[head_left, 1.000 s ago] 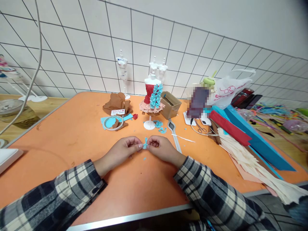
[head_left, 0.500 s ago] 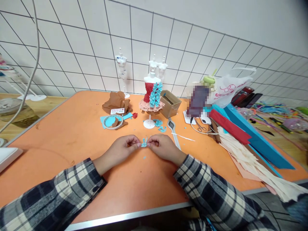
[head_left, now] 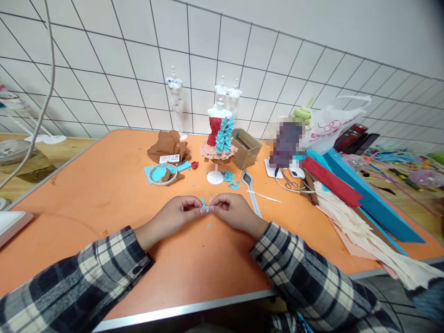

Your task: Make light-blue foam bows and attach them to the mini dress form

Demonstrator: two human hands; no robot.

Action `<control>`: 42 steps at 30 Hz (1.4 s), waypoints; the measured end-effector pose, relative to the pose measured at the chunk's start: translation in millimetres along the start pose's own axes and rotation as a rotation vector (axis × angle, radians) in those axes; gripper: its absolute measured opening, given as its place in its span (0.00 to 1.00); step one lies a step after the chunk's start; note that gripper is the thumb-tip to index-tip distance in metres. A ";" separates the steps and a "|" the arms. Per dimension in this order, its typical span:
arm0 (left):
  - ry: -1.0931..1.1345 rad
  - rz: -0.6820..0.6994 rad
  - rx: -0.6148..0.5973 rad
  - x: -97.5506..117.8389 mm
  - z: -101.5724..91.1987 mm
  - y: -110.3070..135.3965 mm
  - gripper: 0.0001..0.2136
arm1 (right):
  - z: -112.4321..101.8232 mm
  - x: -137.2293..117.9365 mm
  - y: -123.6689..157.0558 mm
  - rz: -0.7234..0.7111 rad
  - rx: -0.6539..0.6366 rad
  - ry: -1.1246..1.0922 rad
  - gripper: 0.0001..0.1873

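Between my two hands is a small piece of light-blue crepe paper, pinched at its ends, with thin bits sticking up. My left hand closes thumb and finger on its left side. Thumb and fingers of my right hand grip its right side, close to the left fingertips. Just beyond stands a small white dress form on a round base, wearing a red bodice, a pink ruffled skirt and a blue ruffle. Blue pleated scraps lie beside its base.
Brown paper, a tape roll and a small box label sit back left. A cardboard box, scissors, a white strip, and red and cream paper lie right.
My fingertips have come closer together, the right hand shifting slightly left. Less of the blue paper shows between them, and its upright bits have tilted.
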State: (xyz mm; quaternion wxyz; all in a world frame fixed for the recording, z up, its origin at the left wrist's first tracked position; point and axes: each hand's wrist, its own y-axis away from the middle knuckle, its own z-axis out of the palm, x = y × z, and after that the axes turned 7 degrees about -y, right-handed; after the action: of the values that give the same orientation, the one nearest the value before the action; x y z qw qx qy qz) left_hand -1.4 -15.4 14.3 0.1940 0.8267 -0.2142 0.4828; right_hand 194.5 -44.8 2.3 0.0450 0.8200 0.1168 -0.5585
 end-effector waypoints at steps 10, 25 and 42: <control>-0.092 0.062 -0.040 -3.4 1.6 1.2 0.15 | 3.2 -0.4 -1.1 -0.082 0.070 -0.038 0.11; -0.144 0.146 0.261 13.4 3.5 8.9 0.14 | 4.7 -1.9 -1.3 0.047 0.033 -0.282 0.09; 0.234 0.023 0.117 3.5 1.8 1.7 0.19 | 7.5 -4.7 -2.8 0.060 0.095 -0.315 0.09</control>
State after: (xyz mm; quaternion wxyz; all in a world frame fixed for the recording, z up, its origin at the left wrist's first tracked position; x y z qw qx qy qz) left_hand 0.5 -18.4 16.8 0.1637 0.7721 -0.1710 0.5898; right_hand 185.4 -44.3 4.0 0.0405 0.7265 0.0574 -0.6835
